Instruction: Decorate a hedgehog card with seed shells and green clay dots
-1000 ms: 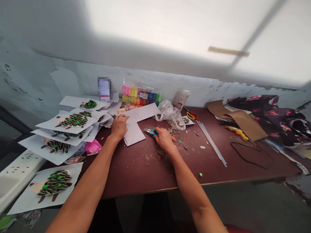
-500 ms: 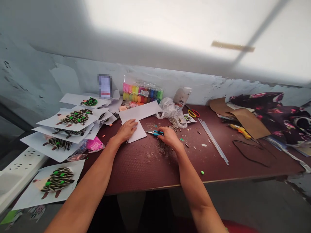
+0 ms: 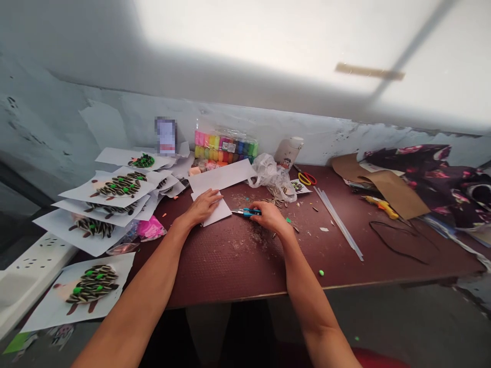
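My left hand (image 3: 205,206) lies with its fingers flat on a small white sheet of paper (image 3: 218,213), pressing it to the table. Just right of that sheet, my right hand (image 3: 267,214) is closed around blue-handled thread snips (image 3: 250,211). Their metal blades point left, close to the paper's right edge. Behind the left hand a longer white paper strip (image 3: 226,174) slants up to the right. Crumbs and sunflower seeds (image 3: 279,196) are scattered around the right hand.
Seed hedgehog pictures (image 3: 120,185) are stacked at left. Along the back stand coloured clay packs (image 3: 226,145), a plastic bag (image 3: 268,171) and a white bottle (image 3: 289,152). To the right lie red-yellow scissors (image 3: 307,178), glue sticks (image 3: 339,225) and a yellow glue gun (image 3: 381,205).
Both hands stay nearly in place. The whole view has shifted very slightly, and the snips keep pointing toward the paper's edge.
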A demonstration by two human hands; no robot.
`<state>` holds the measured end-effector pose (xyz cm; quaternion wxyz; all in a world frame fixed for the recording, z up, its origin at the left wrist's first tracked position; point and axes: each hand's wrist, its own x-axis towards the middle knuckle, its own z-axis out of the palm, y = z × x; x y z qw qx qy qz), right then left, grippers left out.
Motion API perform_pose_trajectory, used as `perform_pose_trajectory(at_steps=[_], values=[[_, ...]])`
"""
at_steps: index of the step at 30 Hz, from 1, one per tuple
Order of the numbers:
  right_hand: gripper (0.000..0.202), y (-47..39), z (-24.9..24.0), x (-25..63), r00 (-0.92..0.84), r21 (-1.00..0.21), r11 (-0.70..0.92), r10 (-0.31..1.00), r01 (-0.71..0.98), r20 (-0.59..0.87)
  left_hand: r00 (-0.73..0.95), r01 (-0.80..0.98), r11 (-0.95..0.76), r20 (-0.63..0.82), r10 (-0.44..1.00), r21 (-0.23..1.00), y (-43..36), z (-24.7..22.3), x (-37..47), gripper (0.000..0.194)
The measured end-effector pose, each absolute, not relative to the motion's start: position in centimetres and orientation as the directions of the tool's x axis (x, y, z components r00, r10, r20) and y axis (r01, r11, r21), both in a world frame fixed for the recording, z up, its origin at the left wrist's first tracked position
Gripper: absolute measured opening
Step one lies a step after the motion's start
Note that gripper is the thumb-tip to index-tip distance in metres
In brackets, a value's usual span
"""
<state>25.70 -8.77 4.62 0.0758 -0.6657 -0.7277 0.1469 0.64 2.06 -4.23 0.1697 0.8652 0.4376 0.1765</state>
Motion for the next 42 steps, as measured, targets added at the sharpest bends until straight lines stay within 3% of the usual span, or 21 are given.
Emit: perform_pose_trajectory(at_steps=[18, 26, 42], values=[[0.029, -8.3, 3.7, 26.0, -0.163, -0.321, 0.137, 0.985, 0.937, -0.057, 0.571, 0.712, -0.564, 0.122, 0.811, 0.419, 1.4, -3.5, 0.7, 0.046], [0.028, -8.3, 4.0, 26.1, -0.172, -0.304, 0.139, 0.981, 0.943, -0.087, 0.599, 0.72, -0.57, 0.062, 0.798, 0.396, 1.1, -2.7, 0.6, 0.066], [0.03, -8.2, 3.8, 26.0, -0.183, -0.291, 0.151, 0.98, 0.945, -0.084, 0.599, 0.723, -0.572, 0.062, 0.798, 0.387, 1.0, -2.7, 0.6, 0.066]])
